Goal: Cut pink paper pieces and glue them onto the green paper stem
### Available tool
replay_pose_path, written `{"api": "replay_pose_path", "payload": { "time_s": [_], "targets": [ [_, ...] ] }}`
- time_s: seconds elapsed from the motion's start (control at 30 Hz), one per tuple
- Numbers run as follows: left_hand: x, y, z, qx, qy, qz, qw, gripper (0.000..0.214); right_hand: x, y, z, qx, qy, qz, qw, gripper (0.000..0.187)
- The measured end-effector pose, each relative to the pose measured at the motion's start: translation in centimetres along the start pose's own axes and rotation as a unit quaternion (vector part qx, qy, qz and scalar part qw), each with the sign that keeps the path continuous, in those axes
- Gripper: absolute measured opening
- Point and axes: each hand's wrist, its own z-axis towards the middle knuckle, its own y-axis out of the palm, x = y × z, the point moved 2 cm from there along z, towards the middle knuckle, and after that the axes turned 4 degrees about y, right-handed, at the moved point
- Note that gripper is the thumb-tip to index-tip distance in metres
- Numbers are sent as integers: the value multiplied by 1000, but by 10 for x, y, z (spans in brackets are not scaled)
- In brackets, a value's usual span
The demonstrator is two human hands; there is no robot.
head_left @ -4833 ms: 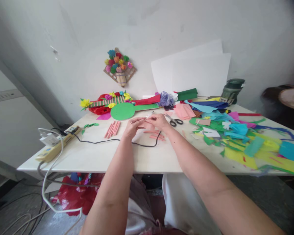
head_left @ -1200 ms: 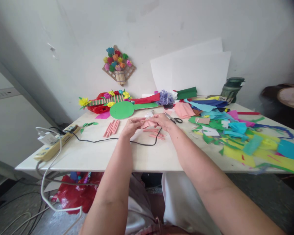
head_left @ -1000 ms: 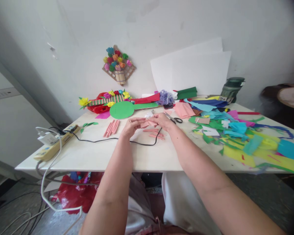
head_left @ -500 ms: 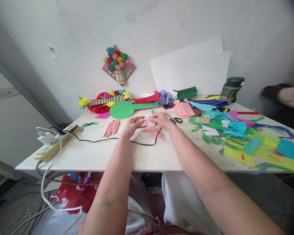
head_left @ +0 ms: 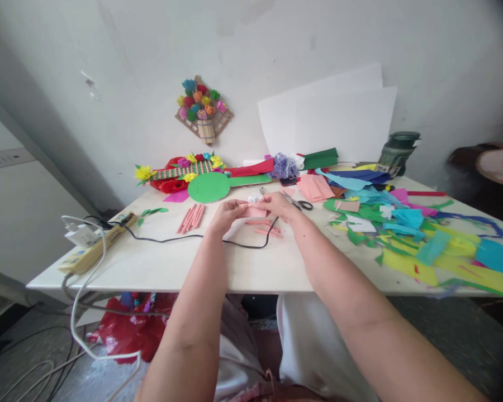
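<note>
Nearest, my left hand [head_left: 227, 216] and right hand [head_left: 280, 206], fingertips pinched closed, hold the pink paper [head_left: 255, 213] between them over the table [head_left: 171, 268]. It sits flatter than a moment ago; shaping appears unfinished. Scissors [head_left: 302, 205] lie beyond.

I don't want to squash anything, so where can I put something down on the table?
Biggest: front left, bordered by the black cable, power strip, left arm and table's front edge. Smaller: between left arm and right arm, in front of the cable. It's crowded on the right with paper scraps, and along the back with the green cutout and purple yarn.
</note>
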Motion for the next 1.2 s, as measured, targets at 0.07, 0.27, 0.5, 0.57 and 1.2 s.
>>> {"api": "replay_pose_path", "payload": {
  "time_s": [0.07,0.27,0.5,0.57,1.2],
  "targets": [
    [-1,-1,0,5,6,1,1000,33,-1,0,0,0,7,6,1000,29],
    [1,1,0,11,0,-12,1000,31,-5,1,-3,5,9,11,1000,24],
    [-2,-3,2,55,14,-51,997,34,0,1,3,-71,-6,122,990,27],
    [-2,-3,3,60,13,-54,997,35,3,2,5,-92,-3,149,984,32],
    [-4,0,3,12,2,-33,999,35,13,6,11,-1,17,50,999,39]
  ]
}}
